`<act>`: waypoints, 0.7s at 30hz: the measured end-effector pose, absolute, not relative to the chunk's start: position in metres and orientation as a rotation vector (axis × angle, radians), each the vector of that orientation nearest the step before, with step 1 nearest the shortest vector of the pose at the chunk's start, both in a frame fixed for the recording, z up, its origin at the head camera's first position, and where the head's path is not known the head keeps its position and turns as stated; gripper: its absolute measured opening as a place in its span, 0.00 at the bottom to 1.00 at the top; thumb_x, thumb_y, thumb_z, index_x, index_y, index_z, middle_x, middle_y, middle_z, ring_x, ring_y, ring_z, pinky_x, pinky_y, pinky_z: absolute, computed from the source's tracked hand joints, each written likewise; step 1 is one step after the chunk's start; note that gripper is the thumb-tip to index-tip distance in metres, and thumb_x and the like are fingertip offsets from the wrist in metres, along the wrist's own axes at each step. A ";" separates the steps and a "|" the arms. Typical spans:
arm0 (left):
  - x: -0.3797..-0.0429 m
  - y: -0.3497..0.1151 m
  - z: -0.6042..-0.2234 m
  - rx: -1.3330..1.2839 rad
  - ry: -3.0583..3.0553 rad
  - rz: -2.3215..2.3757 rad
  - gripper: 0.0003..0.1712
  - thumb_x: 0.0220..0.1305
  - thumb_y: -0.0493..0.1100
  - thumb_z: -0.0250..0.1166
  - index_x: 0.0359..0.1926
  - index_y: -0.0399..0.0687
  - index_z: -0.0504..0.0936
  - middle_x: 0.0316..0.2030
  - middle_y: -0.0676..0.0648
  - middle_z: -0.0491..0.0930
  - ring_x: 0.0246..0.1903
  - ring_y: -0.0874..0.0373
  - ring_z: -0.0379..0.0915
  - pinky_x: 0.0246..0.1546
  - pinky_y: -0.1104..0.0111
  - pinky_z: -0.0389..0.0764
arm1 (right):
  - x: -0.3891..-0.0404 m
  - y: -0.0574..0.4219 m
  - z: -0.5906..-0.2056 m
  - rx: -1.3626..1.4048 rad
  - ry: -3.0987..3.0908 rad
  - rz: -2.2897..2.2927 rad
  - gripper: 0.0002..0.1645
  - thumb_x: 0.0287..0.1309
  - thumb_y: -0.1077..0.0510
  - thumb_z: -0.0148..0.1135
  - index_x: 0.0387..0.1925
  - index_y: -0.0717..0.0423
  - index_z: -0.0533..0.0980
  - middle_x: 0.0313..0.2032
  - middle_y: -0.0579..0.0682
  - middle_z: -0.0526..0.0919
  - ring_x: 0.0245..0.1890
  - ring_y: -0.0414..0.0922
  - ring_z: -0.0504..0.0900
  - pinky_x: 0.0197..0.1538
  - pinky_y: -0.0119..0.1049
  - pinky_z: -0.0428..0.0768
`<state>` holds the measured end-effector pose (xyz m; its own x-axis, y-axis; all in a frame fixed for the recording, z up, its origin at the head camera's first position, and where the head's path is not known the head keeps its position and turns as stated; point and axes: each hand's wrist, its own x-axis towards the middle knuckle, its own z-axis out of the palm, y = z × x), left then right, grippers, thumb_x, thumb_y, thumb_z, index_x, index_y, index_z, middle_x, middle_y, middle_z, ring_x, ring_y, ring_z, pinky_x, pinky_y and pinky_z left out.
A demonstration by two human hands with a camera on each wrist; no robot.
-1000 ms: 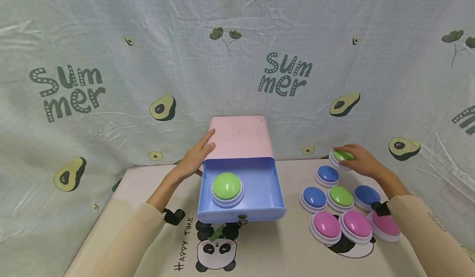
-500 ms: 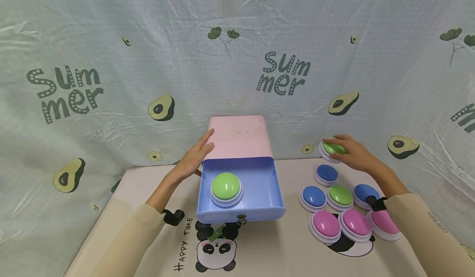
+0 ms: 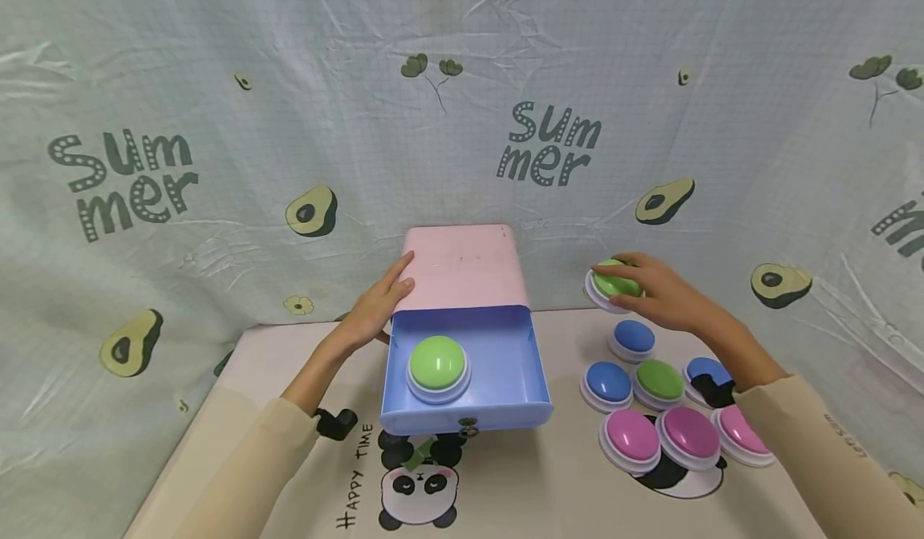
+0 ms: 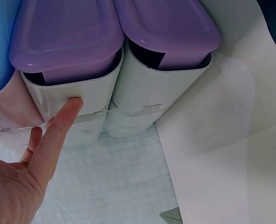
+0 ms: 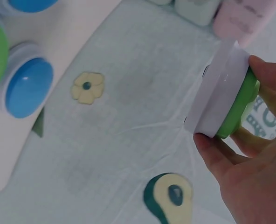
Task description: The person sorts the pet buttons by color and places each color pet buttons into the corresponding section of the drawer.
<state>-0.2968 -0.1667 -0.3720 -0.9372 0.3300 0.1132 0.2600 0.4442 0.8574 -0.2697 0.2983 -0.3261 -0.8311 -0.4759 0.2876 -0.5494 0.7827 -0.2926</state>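
Above the table at the right, my right hand holds a green push button with a white base. The right wrist view shows thumb and fingers curled round its rim, the white base turned outward and the button tilted. My left hand rests its extended fingers on the left side of a pink box. A blue drawer is pulled out from this box. On the left side of the drawer lies another green button, dome up.
Right of the drawer stand several buttons: blue, green and pink. A metal ring hangs at the drawer's front. The left wrist view shows grey boxes with purple drawers. A printed cloth hangs behind.
My right hand has lifted the green button off the back right of the table and moved it left and up. My left hand has stayed on the pink box.
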 end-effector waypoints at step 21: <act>-0.295 -0.167 -0.370 0.529 2.593 1.546 0.36 0.79 0.64 0.46 0.82 0.78 0.46 0.83 0.41 0.46 0.67 0.23 0.66 0.30 0.42 0.89 | -0.235 0.228 -0.295 1.087 -2.651 0.489 0.32 0.66 0.56 0.68 0.70 0.45 0.75 0.69 0.62 0.73 0.68 0.63 0.73 0.62 0.65 0.81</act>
<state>-0.2953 -0.1671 -0.3703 -0.9375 0.3305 0.1087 0.2527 0.4323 0.8656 -0.2348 0.2284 -0.2949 -0.6966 -0.6339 0.3360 -0.7121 0.6681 -0.2159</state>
